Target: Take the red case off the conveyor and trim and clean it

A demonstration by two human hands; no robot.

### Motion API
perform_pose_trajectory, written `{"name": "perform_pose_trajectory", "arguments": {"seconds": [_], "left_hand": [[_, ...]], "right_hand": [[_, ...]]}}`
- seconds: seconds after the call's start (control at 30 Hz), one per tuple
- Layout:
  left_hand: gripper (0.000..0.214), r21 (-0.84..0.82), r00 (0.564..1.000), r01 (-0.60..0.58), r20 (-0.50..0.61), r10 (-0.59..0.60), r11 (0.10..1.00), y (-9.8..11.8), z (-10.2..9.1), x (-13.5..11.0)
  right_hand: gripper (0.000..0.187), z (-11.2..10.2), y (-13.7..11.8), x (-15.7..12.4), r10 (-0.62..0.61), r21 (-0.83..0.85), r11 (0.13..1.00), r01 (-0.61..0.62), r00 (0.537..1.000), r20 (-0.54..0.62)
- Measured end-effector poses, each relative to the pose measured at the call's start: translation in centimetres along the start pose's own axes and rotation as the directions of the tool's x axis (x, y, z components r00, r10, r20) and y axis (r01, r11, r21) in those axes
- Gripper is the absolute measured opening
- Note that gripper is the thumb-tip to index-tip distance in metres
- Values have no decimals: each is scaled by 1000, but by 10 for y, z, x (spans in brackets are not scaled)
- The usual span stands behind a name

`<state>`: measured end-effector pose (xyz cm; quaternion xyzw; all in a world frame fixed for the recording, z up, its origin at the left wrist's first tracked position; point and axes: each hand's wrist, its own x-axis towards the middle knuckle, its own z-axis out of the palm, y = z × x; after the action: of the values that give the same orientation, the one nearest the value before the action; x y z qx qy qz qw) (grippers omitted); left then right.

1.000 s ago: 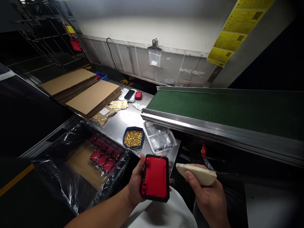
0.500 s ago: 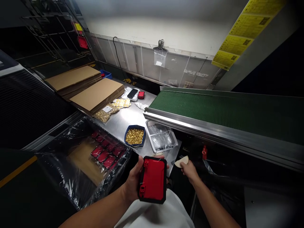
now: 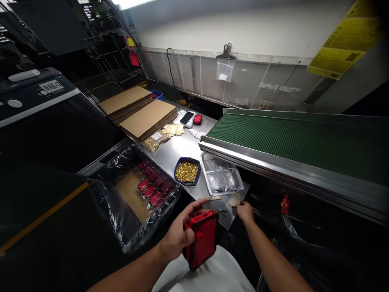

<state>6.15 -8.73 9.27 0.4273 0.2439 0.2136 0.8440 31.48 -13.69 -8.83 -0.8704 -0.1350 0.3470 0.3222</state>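
Low in the middle of the frame, the left hand (image 3: 179, 235) grips a red case with a black rim (image 3: 201, 239), fingers wrapped around its edge. Just right of it, the right hand (image 3: 245, 211) pinches a pale flat piece (image 3: 235, 199) at the near edge of the steel table (image 3: 179, 148), below a blue dish of brass bits (image 3: 187, 171).

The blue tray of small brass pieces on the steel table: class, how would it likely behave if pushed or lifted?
The blue tray is heaped with loose brass pieces, so probably heavy for its size. Low and flat-bottomed, it would likely slide rather than tip. Tilting it may spill pieces.
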Motion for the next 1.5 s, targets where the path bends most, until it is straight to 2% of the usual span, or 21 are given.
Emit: {"name": "perform_pose_trajectory", "arguments": {"seconds": [0.1, 0.17, 0.2, 0.27, 0.33, 0.4, 0.47, 0.53, 0.6, 0.77, 0.87, 0.9, 0.97, 1.03, 1.1, 1.13, 1.2, 1.27, 1.33, 1.43, 1.5], "left_hand": [[110, 220, 990, -111, -60, 127, 969, -3, -4, 0], [115, 308, 979, -181, -30, 200, 934, -3, -4, 2], [116, 335, 974, -213, -6, 228, 918, -2, -4, 3], [115, 361, 967, -244, 26, 252, 900, 1, -2, 5], [112, 379, 968, -248, 49, 248, 892, 5, 1, 6], [109, 387, 966, -259, 79, 248, 885, 9, 4, 8], [108, 387, 957, -290, 113, 267, 875, 12, 5, 9], [109, 391, 950, -311, 131, 282, 866, 14, 4, 10], [112, 400, 945, -326, 145, 292, 856, 14, 4, 11], [118, 422, 930, -368, 175, 324, 829, 16, 0, 10], [126, 424, 923, -382, 207, 323, 821, 18, -4, 9], [128, 418, 922, -383, 222, 317, 824, 18, -4, 9], [126, 389, 925, -373, 229, 304, 843, 18, -6, 10], [120, 354, 931, -354, 216, 293, 866, 18, -6, 11], [113, 335, 939, -335, 200, 281, 881, 16, -6, 13], [111, 330, 942, -327, 192, 276, 885, 15, -6, 15], [110, 298, 949, -306, 178, 262, 904, 14, -5, 17], [111, 243, 955, -281, 169, 244, 929, 14, -4, 19], [113, 198, 960, -255, 168, 223, 946, 13, -2, 20], [116, 156, 967, -207, 182, 178, 966, 12, -3, 20], [118, 137, 972, -155, 197, 127, 978, 10, -5, 20]], "right_hand": [[35, -16, -22, -44, -70, 142, 989, 47, 984, 161], [40, -33, -42, -86, -194, 258, 958, 124, 945, 265], [43, -41, -53, -107, -278, 332, 928, 172, 911, 306], [43, -58, -73, -145, -481, 524, 811, 260, 807, 343], [47, -69, -89, -170, -594, 604, 733, 313, 728, 343], [53, -75, -99, -183, -628, 607, 715, 346, 700, 341], [51, -76, -103, -187, -628, 599, 716, 357, 705, 330], [39, -75, -104, -188, -605, 619, 716, 322, 729, 321], [31, -75, -104, -189, -602, 640, 705, 304, 733, 316], [50, -77, -107, -192, -678, 596, 673, 437, 686, 263], [24, -76, -111, -190, -624, 609, 696, 380, 740, 251], [21, -75, -112, -189, -597, 607, 709, 360, 764, 245], [26, -75, -113, -187, -564, 596, 726, 343, 793, 230], [26, -74, -115, -187, -597, 575, 718, 393, 773, 217], [35, -74, -116, -188, -634, 544, 708, 449, 744, 212], [35, -73, -116, -188, -631, 530, 716, 456, 747, 210], [27, -72, -117, -187, -570, 510, 756, 411, 796, 204], [31, -69, -116, -183, -497, 508, 788, 348, 847, 191], [31, -65, -114, -176, -457, 495, 802, 335, 877, 148], [31, -57, -109, -162, -444, 482, 806, 344, 890, 107], [30, -52, -106, -155, -457, 508, 805, 307, 867, 200]]}}
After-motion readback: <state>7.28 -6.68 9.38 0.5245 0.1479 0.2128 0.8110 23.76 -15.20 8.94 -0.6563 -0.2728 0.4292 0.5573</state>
